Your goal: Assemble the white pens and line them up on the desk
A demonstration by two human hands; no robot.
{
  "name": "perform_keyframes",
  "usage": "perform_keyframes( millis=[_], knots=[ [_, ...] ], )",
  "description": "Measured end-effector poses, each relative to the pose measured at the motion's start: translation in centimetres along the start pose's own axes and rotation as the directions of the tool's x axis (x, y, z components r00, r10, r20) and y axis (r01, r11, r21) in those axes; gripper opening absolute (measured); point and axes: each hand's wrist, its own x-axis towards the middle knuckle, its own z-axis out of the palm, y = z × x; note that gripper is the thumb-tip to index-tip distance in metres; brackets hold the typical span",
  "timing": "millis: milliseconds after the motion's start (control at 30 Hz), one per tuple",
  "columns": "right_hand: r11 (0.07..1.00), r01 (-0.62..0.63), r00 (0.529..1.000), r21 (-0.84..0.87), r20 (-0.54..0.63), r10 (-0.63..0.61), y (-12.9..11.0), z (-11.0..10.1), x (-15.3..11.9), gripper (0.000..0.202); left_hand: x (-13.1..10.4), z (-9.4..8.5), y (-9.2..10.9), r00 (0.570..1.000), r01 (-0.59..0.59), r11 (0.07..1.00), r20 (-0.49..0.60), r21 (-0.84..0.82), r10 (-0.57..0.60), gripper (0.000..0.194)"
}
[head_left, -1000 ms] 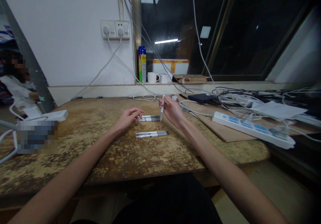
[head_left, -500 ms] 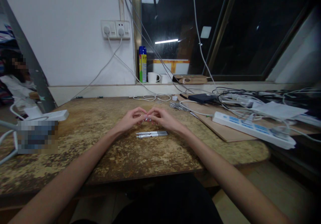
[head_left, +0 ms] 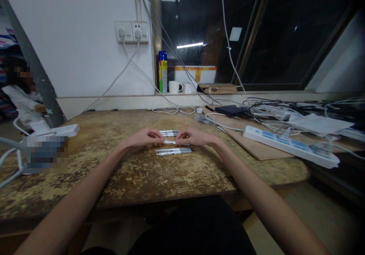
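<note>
My left hand (head_left: 142, 137) and my right hand (head_left: 194, 137) are level with each other over the middle of the table. Each has its fingertips pinched on one end of a white and grey pen (head_left: 169, 142), which lies crosswise between them. Just beyond it rest more white pens (head_left: 169, 133), side by side and partly covered by my fingers. On the near side, a small group of silver-white pens (head_left: 173, 152) lies parallel on the worn wooden table (head_left: 176, 179).
To the right are a white power strip (head_left: 291, 146), a brown board (head_left: 256, 148) and tangled cables (head_left: 273, 114). Crumpled clear plastic (head_left: 203, 119) lies behind my right hand. A mug (head_left: 175, 86) and spray can (head_left: 162, 72) stand on the sill. A person (head_left: 21, 91) is at far left.
My hands have moved apart from touching each other, and a pen now shows between them. The pens beyond, hidden before, have come into sight.
</note>
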Motion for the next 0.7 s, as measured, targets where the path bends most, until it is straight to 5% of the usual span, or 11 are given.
perform_keyframes(
  millis=[333, 467, 600, 700],
  knots=[
    [0.999, -0.01, 1.0, -0.031, 0.021, 0.01, 0.5, 0.2, 0.1, 0.029, -0.5, -0.1, 0.9, 0.989, 0.006, 0.998, 0.145, 0.061, -0.015, 0.031],
    [0.993, -0.017, 0.965, -0.115, -0.262, -0.014, 0.9, 0.6, 0.5, 0.024, -0.5, -0.1, 0.6, 0.995, 0.013, 0.995, 0.092, 0.101, -0.023, 0.036],
    [0.987, -0.06, 0.842, -0.15, -0.539, -0.031, 0.9, 1.6, -0.8, 0.028, -0.3, 0.6, -0.2, 0.998, -0.008, 0.995, -0.054, 0.097, 0.013, 0.042],
    [0.982, -0.142, 0.764, -0.123, -0.644, 0.03, 0.6, 3.2, -3.9, 0.03, -0.2, 1.2, -0.9, 0.988, -0.05, 0.994, -0.138, 0.098, 0.063, 0.039]
  ],
)
